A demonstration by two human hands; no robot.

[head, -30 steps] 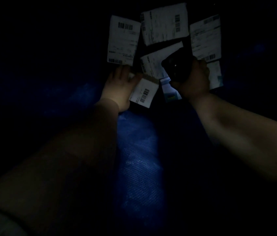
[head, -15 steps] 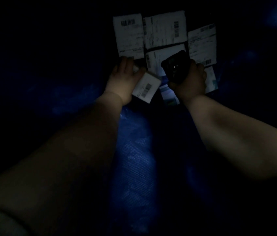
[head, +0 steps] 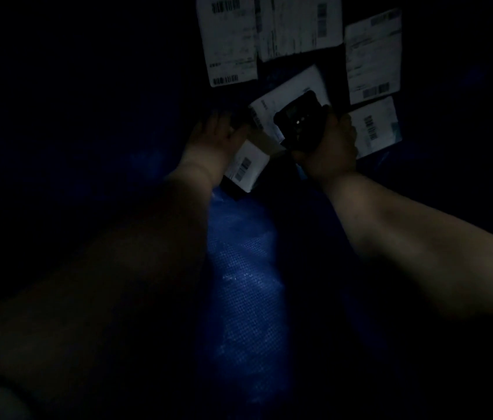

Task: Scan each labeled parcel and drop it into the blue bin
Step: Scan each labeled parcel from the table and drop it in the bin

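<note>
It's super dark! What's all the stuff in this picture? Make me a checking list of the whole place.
Surface: blue woven material, possibly the bin; too dark to be sure.
Job's things: small parcel with a barcode label; five more labeled parcels beyond it, such as the top-left parcel; black scanner.
Clutter: nothing seen.
Hands: left hand rests on the small parcel, grip unclear; right hand grips the scanner, which shows in front of the middle parcel.
Cables: nothing seen.
Surroundings: all dark, nothing seen.
</note>
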